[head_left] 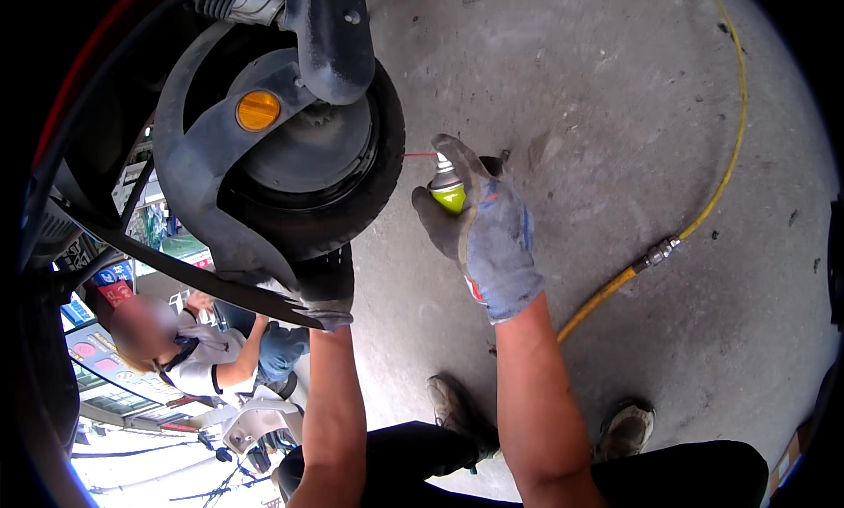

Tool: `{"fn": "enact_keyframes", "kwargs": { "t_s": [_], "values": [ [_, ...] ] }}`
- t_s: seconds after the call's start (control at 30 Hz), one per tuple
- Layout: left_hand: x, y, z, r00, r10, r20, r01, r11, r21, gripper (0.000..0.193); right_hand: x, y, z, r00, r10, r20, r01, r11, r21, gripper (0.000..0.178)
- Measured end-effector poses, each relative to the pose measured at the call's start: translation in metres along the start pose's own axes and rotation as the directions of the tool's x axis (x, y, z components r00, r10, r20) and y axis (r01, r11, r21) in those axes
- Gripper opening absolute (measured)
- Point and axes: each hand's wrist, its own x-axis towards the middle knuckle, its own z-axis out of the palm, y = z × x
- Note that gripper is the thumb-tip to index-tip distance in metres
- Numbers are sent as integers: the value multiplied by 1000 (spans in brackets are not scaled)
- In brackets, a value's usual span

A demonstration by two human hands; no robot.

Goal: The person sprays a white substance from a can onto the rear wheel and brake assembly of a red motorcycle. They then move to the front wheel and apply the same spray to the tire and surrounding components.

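Note:
My right hand [501, 244], in a grey work glove with dark palm and fingers, is closed around a spray can [449, 198] with a yellow-green body. From its nozzle a thin red straw [420, 155] points left, its tip close to the tread of a black scooter tire [387, 148]. My left hand [325, 288], in a similar glove, is against the lower side of that tire. Its fingers are hidden by the tire and the dark fender [198, 178]. An orange round reflector [258, 111] sits on the bracket beside the wheel hub [308, 152].
A yellow air hose [738, 130] with a metal coupling [658, 251] curves over the grey concrete floor [633, 95] at right. Another person [207, 359] sits low at the left, past the scooter, near a light-coloured scooter part [259, 420]. My shoes [626, 427] stand below.

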Motion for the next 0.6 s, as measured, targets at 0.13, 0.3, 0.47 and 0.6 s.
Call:
{"fn": "enact_keyframes", "kwargs": {
  "t_s": [0.13, 0.3, 0.47, 0.6],
  "values": [
    [12, 0, -7, 997, 83, 1, -82, 976, 203, 52, 1, -3, 1, 1000, -16, 10, 16, 999, -48, 55],
    [24, -11, -19, 983, -95, 159, 43, 952, 302, 55, 1, 5, 1, 999, -38, -4, 38, 999, -4, 65],
    [14, -24, 5, 991, -63, 122, 20, 946, 325, 58, -1, 3, 3, 997, -63, 41, 60, 996, 59, 68],
    [13, -26, 10, 999, -36, 32, 25, 953, 300, 62, -2, -2, 2, 995, -71, 63, 67, 995, 67, 67]
  ]
}}
